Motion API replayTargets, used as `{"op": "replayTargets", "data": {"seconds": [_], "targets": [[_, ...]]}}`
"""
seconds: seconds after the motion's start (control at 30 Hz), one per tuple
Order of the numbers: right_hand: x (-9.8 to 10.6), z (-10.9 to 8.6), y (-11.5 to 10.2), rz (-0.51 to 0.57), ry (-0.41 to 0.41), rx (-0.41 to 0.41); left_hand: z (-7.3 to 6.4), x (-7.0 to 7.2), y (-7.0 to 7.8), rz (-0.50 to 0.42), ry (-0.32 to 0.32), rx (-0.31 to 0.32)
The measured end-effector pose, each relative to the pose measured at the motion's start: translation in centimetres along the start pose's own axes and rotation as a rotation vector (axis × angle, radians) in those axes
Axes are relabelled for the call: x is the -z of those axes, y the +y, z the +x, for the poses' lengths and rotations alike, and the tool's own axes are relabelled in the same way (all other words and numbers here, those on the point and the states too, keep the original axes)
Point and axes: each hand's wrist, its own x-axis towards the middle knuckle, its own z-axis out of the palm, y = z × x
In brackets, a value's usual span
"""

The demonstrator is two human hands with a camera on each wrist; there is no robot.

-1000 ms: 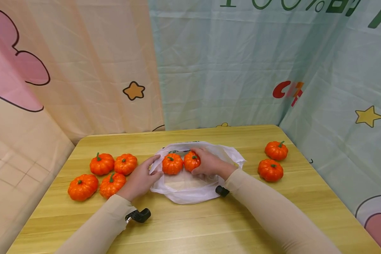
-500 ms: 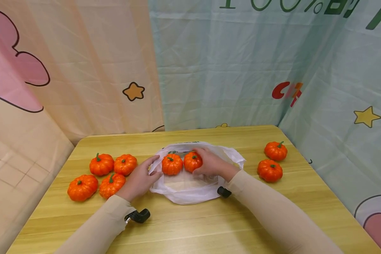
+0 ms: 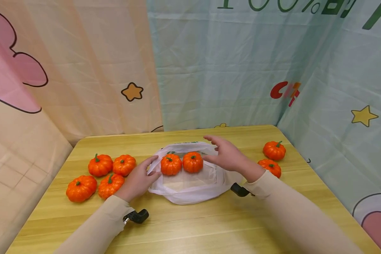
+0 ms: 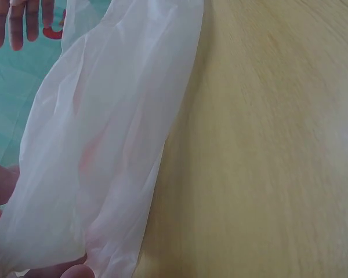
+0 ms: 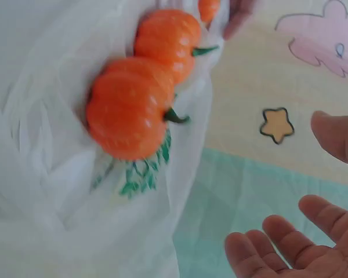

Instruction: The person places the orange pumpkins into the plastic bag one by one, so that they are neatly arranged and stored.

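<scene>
A white plastic bag (image 3: 190, 195) lies spread open at the middle of the table, with two small orange pumpkins (image 3: 171, 164) side by side in its mouth. My left hand (image 3: 139, 180) holds the bag's left rim; part of the grip is hidden by the film in the left wrist view. Above the bag's right side, my right hand (image 3: 230, 157) is raised with fingers spread and nothing in them. The right wrist view shows its fingers (image 5: 290, 243) apart from the nearer pumpkin (image 5: 130, 110).
Several pumpkins (image 3: 100, 165) stand grouped on the table's left. Two more pumpkins (image 3: 274, 150) are at the right, one partly hidden behind my right forearm. Printed curtains (image 3: 222, 70) hang behind the wooden table (image 3: 190, 229).
My right hand has let go of the right pumpkin in the bag and moved up and to the right. The left hand stays at the bag's rim.
</scene>
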Motion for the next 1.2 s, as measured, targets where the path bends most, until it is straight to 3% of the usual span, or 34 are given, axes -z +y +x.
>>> {"op": "replayTargets", "data": {"seconds": [0.17, 0.43, 0.9, 1.2], "targets": [[3.0, -2.1, 0.9, 0.003, 0.084, 0.019, 0.1, 0.0, 0.0, 0.014, 0.007, -0.006], [6.3, -4.5, 3.7, -0.039, 0.06, -0.061, -0.1, 0.4, 0.1, 0.032, 0.007, -0.016], [8.0, -7.9, 10.5, -0.145, 0.009, -0.099, 0.0, 0.1, 0.3, 0.015, -0.007, 0.0], [8.3, -9.2, 13.6, -0.11, -0.021, -0.127, 0.0, 0.0, 0.2, 0.014, 0.0, -0.016]]}}
